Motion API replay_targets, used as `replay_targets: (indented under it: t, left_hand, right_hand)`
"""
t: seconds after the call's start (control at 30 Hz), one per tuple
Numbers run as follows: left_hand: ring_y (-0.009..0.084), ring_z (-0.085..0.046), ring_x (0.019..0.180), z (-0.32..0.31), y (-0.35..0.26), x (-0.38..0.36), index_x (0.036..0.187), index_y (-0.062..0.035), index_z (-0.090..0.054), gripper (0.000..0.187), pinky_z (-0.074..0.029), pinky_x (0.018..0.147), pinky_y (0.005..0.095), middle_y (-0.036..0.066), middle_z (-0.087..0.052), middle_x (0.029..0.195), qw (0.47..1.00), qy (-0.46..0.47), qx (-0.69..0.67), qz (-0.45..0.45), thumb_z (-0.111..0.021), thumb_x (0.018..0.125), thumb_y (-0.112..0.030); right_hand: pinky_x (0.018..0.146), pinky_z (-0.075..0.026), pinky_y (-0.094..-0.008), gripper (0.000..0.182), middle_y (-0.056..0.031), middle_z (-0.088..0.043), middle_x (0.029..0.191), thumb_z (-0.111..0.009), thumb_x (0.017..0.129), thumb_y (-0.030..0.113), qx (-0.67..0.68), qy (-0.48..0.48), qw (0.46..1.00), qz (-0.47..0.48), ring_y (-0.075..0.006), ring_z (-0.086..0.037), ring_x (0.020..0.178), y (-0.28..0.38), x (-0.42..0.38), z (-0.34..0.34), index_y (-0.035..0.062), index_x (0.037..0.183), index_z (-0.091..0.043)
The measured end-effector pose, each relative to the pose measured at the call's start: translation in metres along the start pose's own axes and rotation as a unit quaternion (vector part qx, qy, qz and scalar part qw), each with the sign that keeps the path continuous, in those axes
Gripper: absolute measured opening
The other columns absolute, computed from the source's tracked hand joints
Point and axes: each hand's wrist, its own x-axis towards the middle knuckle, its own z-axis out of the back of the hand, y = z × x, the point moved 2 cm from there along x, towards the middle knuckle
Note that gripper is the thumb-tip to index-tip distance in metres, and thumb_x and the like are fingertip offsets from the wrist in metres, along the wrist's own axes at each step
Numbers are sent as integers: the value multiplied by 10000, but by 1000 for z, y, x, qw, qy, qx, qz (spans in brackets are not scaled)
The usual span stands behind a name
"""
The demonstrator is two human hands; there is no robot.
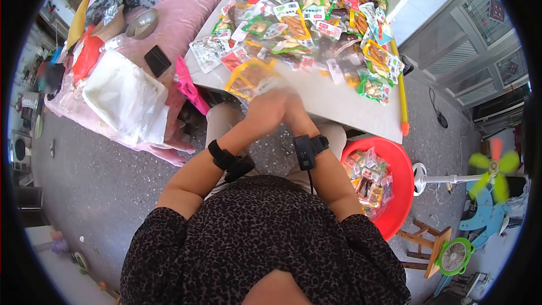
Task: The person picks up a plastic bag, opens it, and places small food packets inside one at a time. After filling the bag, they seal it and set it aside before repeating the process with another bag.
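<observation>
My left hand (265, 111) and my right hand (292, 110) are close together at the table's front edge, both smeared by motion. An orange-edged snack packet (249, 78) lies just beyond my left hand; whether either hand grips it cannot be made out. Many small colourful packets (316, 14) are heaped over the white table (324, 99). A green-edged packet (374, 89) is near the table's right edge. Black devices are strapped to both wrists.
A red basin (401, 183) holding packets stands on the floor below the table's right side. A pink-covered bed (186, 8) with a white plastic-lined box (127, 99) is at the left. A wooden stool (437, 247) and fans (454, 256) are at the lower right.
</observation>
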Motion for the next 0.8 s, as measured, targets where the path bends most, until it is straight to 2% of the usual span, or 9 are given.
replay_targets:
  t: [0.17, 0.2, 0.37, 0.43, 0.53, 0.6, 0.67, 0.73, 0.8]
  left_hand:
    - [316, -493, 657, -7, 9, -12, 753, -62, -477, 87, -398, 559, 405, 133, -483, 708, 1000, 9, -5, -24, -450, 726, -141]
    - [317, -493, 659, -8, 9, -14, 745, -59, -476, 91, -399, 564, 404, 134, -483, 709, 1000, 11, -6, -27, -450, 730, -145]
    - [306, -494, 705, -1, 13, -12, 791, -50, -487, 137, -404, 613, 385, 120, -498, 763, 999, 17, 8, -37, -514, 693, -142]
    - [296, -486, 782, 3, 14, -15, 856, -58, -500, 231, -394, 676, 385, 113, -495, 836, 999, -2, 26, -39, -560, 653, -150]
    - [289, -441, 927, 8, 15, -26, 951, -80, -507, 391, -347, 788, 402, 109, -462, 966, 994, -55, 74, -59, -619, 586, -161]
    - [292, -390, 1011, 5, 26, -36, 993, -95, -503, 468, -299, 853, 419, 110, -425, 1037, 988, -64, 118, -77, -641, 551, -165]
    - [295, -377, 1028, 1, 39, -42, 987, -101, -501, 470, -289, 863, 429, 117, -412, 1060, 983, -54, 160, -78, -638, 540, -151]
    - [296, -374, 1033, -2, 51, -42, 969, -103, -507, 454, -286, 868, 432, 120, -406, 1074, 977, -58, 184, -87, -632, 534, -138]
    - [292, -382, 1026, -4, 57, -39, 938, -101, -521, 419, -290, 868, 428, 119, -409, 1080, 974, -75, 186, -106, -623, 533, -127]
  right_hand:
    - [590, -453, -306, 115, -92, -511, 835, -434, 788, 49, 3, 17, 997, -72, -181, -518, 712, -19, -4, 1, 8, 890, -467]
    - [585, -449, -302, 114, -89, -513, 832, -439, 786, 48, -126, 35, 991, -36, -177, -516, 711, -21, -2, 4, 12, 889, -470]
    - [608, -426, -306, 133, -105, -526, 811, -477, 751, 97, -209, 49, 974, 70, -205, -513, 716, -4, 7, -4, 26, 862, -496]
    - [667, -409, -336, 182, -146, -549, 794, -518, 693, 173, -581, 139, 797, 84, -262, -513, 729, 49, 6, -9, 40, 817, -524]
    - [684, -412, -329, 175, -143, -552, 810, -508, 711, 177, -533, 59, 842, -52, -272, -519, 760, 79, 0, -16, 36, 812, -530]
    - [637, -419, -301, 133, -110, -553, 779, -515, 709, 116, -101, -19, 991, -84, -221, -522, 723, 59, -4, -11, 16, 794, -539]
    - [612, -426, -291, 114, -103, -550, 773, -505, 722, 77, -9, -24, 997, -68, -207, -526, 709, 46, -6, -5, 3, 803, -534]
    - [608, -433, -299, 116, -121, -541, 793, -477, 748, 62, -282, 44, 958, -15, -231, -530, 718, 55, -8, -4, -2, 837, -515]
    - [613, -446, -315, 113, -134, -536, 806, -463, 765, 59, 172, -20, 981, -90, -254, -535, 729, 42, -11, 4, -5, 852, -496]
